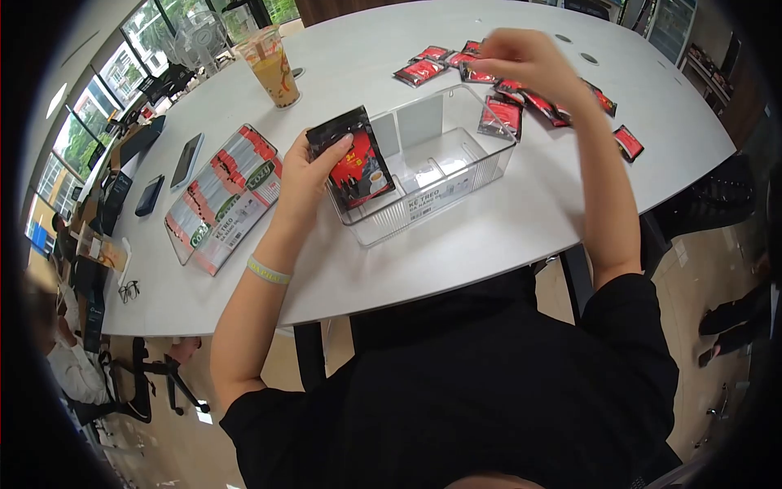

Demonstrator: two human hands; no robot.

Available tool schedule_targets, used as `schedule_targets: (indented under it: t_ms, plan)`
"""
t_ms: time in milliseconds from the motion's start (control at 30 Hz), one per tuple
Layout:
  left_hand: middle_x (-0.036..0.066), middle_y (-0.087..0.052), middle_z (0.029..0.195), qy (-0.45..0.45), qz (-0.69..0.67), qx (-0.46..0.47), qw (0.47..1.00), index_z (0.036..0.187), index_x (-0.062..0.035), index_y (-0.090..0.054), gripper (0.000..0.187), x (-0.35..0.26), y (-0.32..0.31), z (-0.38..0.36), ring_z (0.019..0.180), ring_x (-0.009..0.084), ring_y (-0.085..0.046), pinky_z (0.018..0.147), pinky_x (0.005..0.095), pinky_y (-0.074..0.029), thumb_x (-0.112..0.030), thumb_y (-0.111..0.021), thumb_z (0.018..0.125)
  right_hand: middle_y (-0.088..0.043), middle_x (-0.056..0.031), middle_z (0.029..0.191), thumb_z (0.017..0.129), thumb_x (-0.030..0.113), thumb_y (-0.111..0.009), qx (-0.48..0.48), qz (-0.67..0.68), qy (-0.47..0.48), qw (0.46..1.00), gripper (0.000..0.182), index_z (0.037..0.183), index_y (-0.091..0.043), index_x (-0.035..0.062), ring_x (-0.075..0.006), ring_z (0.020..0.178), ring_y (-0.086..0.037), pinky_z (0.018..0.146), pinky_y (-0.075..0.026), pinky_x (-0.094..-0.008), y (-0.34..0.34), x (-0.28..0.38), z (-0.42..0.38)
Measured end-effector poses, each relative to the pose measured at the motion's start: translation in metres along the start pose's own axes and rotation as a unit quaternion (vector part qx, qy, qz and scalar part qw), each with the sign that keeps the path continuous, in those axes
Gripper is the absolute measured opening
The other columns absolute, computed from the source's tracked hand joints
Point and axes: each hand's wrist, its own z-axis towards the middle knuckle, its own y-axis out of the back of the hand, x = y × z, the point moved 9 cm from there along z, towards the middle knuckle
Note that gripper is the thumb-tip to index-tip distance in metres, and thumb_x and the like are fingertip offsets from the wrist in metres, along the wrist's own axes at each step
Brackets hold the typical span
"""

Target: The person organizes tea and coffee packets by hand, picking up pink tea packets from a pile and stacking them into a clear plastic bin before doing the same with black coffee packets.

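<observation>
My left hand (314, 175) grips a black and red coffee sachet (358, 167), thumb across its front. The sachet stands upright at the left end of a clear plastic bin (440, 191), partly inside it; whether more sachets stand behind it is hidden. The bin's right part shows its bare bottom. Over a loose pile of red and black sachets (500, 116) beyond the bin, my right hand (525, 65) is raised with its fingers curled together. Anything between those fingers is too small or hidden to make out.
Left of the bin lies a second clear bin (224, 200) filled with red and white Cozy packets. A cup of drink (273, 73) stands behind. Two phones (187, 161) and glasses (129, 291) lie further left. The table's near edge (456, 285) runs before me.
</observation>
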Motion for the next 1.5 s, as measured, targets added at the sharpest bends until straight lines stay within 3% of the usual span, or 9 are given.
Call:
schedule_targets:
  t_ms: [133, 300, 600, 700, 933, 1033, 1300, 1367, 1500]
  plan:
    - [0.005, -0.060, 0.089, 0.006, 0.056, 0.019, 0.998, 0.097, -0.0016, -0.054, 0.030, 0.005, 0.007, 0.006, 0.082, 0.0082, -0.055, 0.074, 0.0210, -0.042, -0.025, -0.062, 0.080, -0.058, -0.0108, 0.094, 0.060, 0.020, -0.074, 0.155, -0.158, -0.069, 0.973, 0.052, 0.106, -0.057, 0.0023, -0.0199, 0.086, -0.053, 0.071, -0.045, -0.0310, -0.014, -0.066, -0.027]
    - [0.003, -0.059, 0.095, 0.029, -0.013, 0.019, 0.999, 0.100, -0.0040, -0.054, 0.046, 0.010, 0.007, 0.009, 0.088, 0.0093, -0.054, 0.080, 0.0251, -0.041, -0.047, -0.045, 0.086, -0.060, -0.0143, 0.083, 0.058, 0.015, -0.073, 0.300, -0.248, -0.088, 0.917, 0.043, 0.096, -0.058, 0.0008, -0.0270, 0.080, -0.057, 0.072, -0.045, -0.0335, -0.061, -0.068, -0.028]
    - [0.010, -0.052, 0.110, -0.267, 0.130, -0.065, 0.953, 0.110, -0.0022, -0.047, 0.038, -0.081, 0.011, -0.011, 0.104, 0.0164, -0.049, 0.089, 0.0295, -0.038, -0.035, -0.039, 0.090, -0.061, -0.0166, 0.080, 0.073, 0.008, -0.053, 0.091, -0.379, -0.026, 0.920, 0.020, 0.091, -0.061, 0.0029, -0.0279, 0.073, -0.060, 0.069, -0.048, -0.0364, -0.039, -0.055, -0.009]
    - [0.010, -0.051, 0.109, -0.291, 0.085, -0.001, 0.953, 0.107, 0.0004, -0.047, 0.033, -0.095, -0.020, -0.012, 0.103, 0.0164, -0.048, 0.086, 0.0286, -0.041, -0.020, -0.057, 0.083, -0.063, -0.0112, 0.078, 0.077, 0.010, -0.056, -0.117, -0.054, 0.027, 0.991, 0.023, 0.098, -0.056, 0.0025, -0.0151, 0.066, -0.058, 0.061, -0.047, -0.0270, 0.014, -0.026, -0.015]
    - [0.022, -0.044, 0.117, -0.279, 0.108, 0.108, 0.948, 0.121, 0.0073, -0.031, 0.066, -0.088, -0.080, -0.001, 0.110, 0.0272, -0.045, 0.088, 0.0324, -0.042, -0.024, -0.067, 0.076, -0.059, -0.0095, 0.086, 0.079, 0.002, -0.057, -0.041, 0.321, 0.134, 0.937, 0.023, 0.100, -0.051, -0.0016, -0.0115, 0.068, -0.058, 0.057, -0.048, -0.0223, -0.003, 0.043, -0.027]
    - [0.010, -0.056, 0.100, -0.169, -0.015, 0.224, 0.960, 0.113, 0.0050, -0.044, 0.044, -0.077, -0.101, -0.016, 0.093, 0.0122, -0.054, 0.080, 0.0240, -0.044, -0.024, -0.059, 0.083, -0.061, -0.0076, 0.085, 0.080, -0.001, -0.056, 0.056, 0.377, 0.131, 0.915, 0.020, 0.100, -0.050, -0.0017, -0.0104, 0.073, -0.059, 0.062, -0.051, -0.0203, -0.047, 0.062, -0.030]
    - [0.017, -0.056, 0.106, 0.021, -0.123, 0.176, 0.976, 0.114, 0.0050, -0.041, 0.035, -0.029, -0.077, 0.004, 0.096, 0.0196, -0.058, 0.083, 0.0339, -0.049, -0.021, -0.042, 0.091, -0.064, -0.0084, 0.080, 0.079, 0.022, -0.060, -0.125, 0.090, 0.037, 0.987, 0.027, 0.093, -0.060, -0.0006, -0.0161, 0.074, -0.062, 0.063, -0.048, -0.0272, 0.006, -0.061, -0.009]
    - [0.020, -0.052, 0.111, 0.051, -0.197, 0.195, 0.959, 0.116, 0.0042, -0.039, 0.038, -0.027, -0.079, 0.004, 0.100, 0.0244, -0.055, 0.084, 0.0413, -0.048, -0.026, -0.036, 0.093, -0.064, -0.0120, 0.080, 0.073, 0.021, -0.061, -0.160, -0.284, 0.085, 0.942, 0.027, 0.091, -0.062, 0.0002, -0.0240, 0.076, -0.062, 0.068, -0.048, -0.0329, 0.001, -0.073, -0.018]
    - [0.023, -0.047, 0.117, 0.063, -0.212, 0.193, 0.956, 0.120, 0.0044, -0.034, 0.043, -0.025, -0.076, 0.006, 0.106, 0.0317, -0.051, 0.083, 0.0473, -0.048, -0.030, -0.032, 0.093, -0.062, -0.0148, 0.078, 0.069, 0.018, -0.059, -0.015, -0.349, -0.006, 0.937, 0.019, 0.081, -0.066, 0.0056, -0.0292, 0.074, -0.059, 0.071, -0.046, -0.0383, -0.026, -0.104, -0.006]
